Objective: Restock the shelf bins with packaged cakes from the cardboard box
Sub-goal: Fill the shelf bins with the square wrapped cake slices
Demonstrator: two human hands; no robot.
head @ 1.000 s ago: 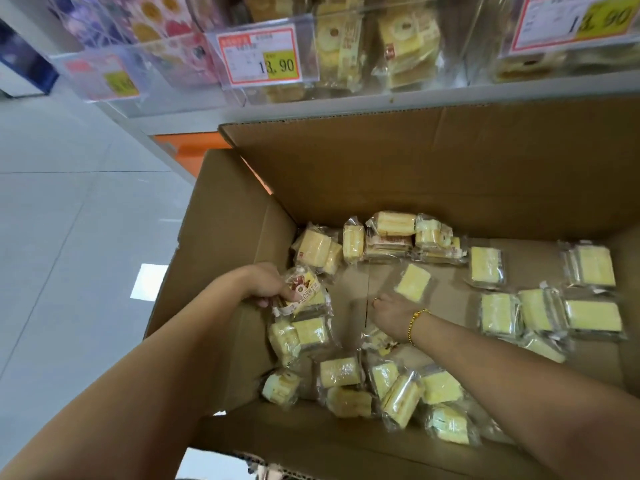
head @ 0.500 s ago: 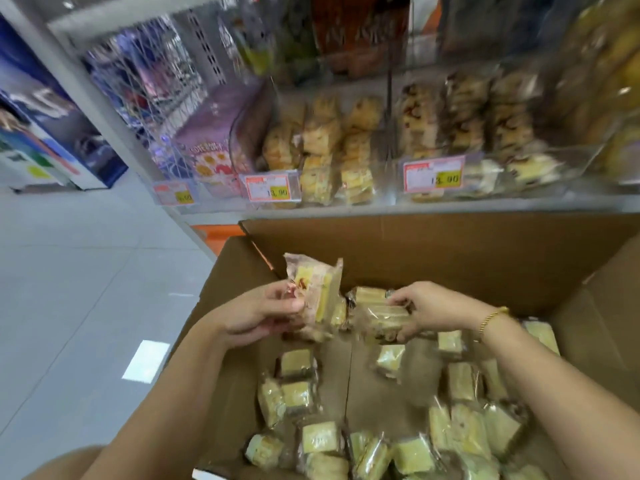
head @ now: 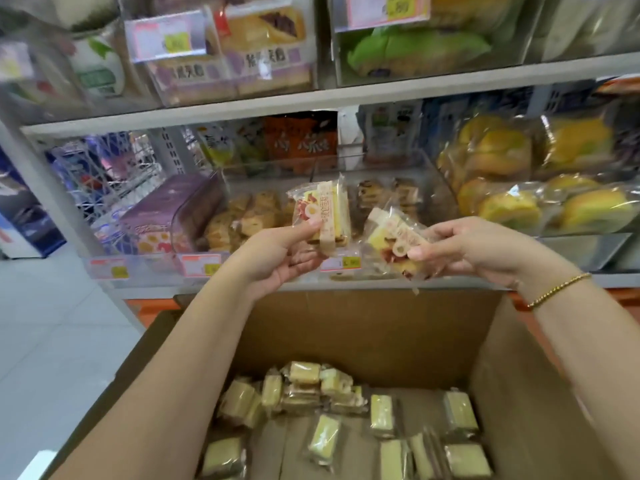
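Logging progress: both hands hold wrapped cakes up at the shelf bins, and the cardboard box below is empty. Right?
Not empty: the head view shows many packaged cakes lying in the cardboard box. The rest stands: left hand and right hand each hold a wrapped cake at the shelf bins.

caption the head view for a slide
Left hand and right hand hold packaged cakes above the cardboard box, facing the shelf bins

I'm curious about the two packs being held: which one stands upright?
The cake pack pinched by the left hand stands upright; the right hand holds the other pack tilted.
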